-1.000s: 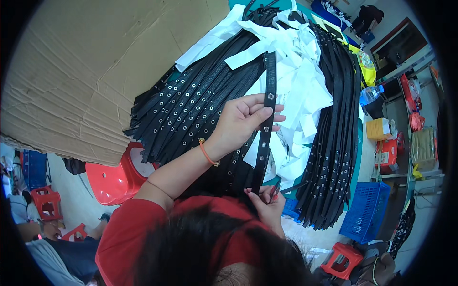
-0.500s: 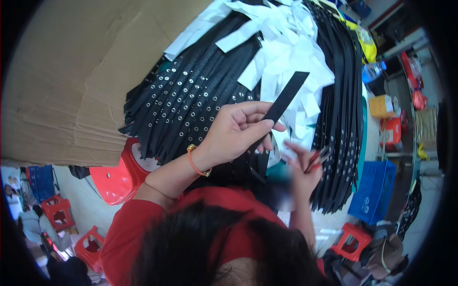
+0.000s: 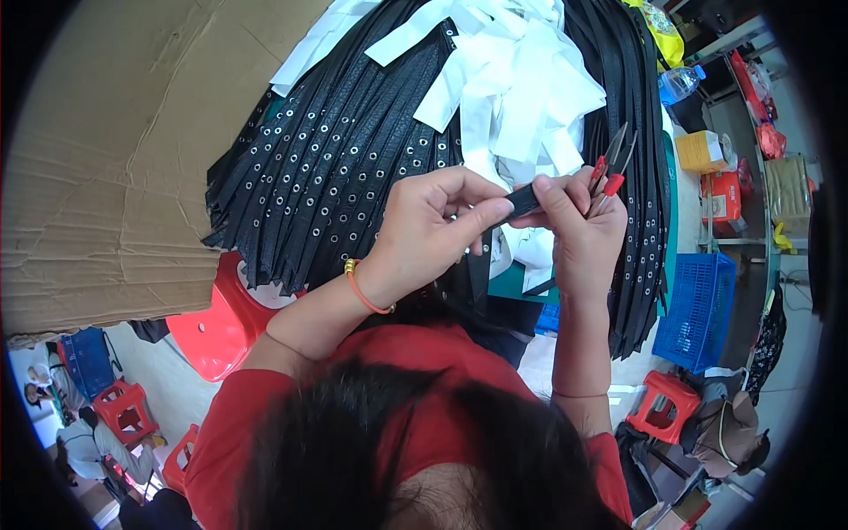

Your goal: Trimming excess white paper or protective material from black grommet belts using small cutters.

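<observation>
Between both hands runs a short length of black strap (image 3: pixel 523 204). My left hand (image 3: pixel 420 228) pinches one part between thumb and fingers. My right hand (image 3: pixel 583 234) grips the strap's other part with thumb and forefinger. Tucked in the same palm is a pair of small snips (image 3: pixel 613 184) with pointed metal blades and red grips, tips pointing away from me. Beneath the hands lies a wide pile of black straps (image 3: pixel 344 132) studded with metal eyelets. White strips (image 3: pixel 539 106) cover part of it. Another bundle of black straps (image 3: pixel 651 234) hangs to the right.
A large cardboard sheet (image 3: pixel 97 177) covers the left side, beside a red plastic stool (image 3: pixel 208 331). To the right stand a blue crate (image 3: pixel 698 309), another red stool (image 3: pixel 664 406) and shelving with boxes. A plastic bottle (image 3: pixel 680 85) lies far right. People sit lower left.
My right hand has risen from lower right and taken hold of the strap, snips still in its palm. The strap's long free end no longer sticks up; it is short between the hands.
</observation>
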{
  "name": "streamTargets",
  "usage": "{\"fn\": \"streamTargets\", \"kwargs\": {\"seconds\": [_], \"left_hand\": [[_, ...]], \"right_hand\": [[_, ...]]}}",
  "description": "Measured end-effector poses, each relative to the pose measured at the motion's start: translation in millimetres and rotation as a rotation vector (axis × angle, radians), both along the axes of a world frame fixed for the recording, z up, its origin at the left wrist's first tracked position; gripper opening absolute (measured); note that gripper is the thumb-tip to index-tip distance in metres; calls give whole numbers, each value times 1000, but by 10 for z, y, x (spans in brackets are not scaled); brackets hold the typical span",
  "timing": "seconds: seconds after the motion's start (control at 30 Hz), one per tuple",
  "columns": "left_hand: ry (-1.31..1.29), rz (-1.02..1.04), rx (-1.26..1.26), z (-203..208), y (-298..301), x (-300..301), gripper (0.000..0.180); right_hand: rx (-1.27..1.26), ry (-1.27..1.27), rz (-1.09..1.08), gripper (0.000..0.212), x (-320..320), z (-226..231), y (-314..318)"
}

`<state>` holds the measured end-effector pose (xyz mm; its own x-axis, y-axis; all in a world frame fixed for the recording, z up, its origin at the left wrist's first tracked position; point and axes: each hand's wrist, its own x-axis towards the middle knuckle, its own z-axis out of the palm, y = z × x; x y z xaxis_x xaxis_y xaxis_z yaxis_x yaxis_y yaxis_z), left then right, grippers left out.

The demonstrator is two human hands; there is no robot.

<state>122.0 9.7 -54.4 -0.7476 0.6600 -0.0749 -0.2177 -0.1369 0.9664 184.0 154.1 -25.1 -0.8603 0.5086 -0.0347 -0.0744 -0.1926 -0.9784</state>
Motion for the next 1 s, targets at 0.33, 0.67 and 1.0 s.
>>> {"fn": "streamTargets", "kwargs": {"seconds": [0.33, 0.67, 1.0], "left_hand": [[623, 236, -137, -192, 110, -56, 5], [939, 267, -180, -313, 211, -22, 8], [908, 257, -100, -365, 285, 9, 27]], "right_hand": [[476, -204, 16, 20, 296, -34, 78], [1070, -269, -18, 30, 570, -95, 71], [1425, -142, -198, 26, 472, -322, 210]]}}
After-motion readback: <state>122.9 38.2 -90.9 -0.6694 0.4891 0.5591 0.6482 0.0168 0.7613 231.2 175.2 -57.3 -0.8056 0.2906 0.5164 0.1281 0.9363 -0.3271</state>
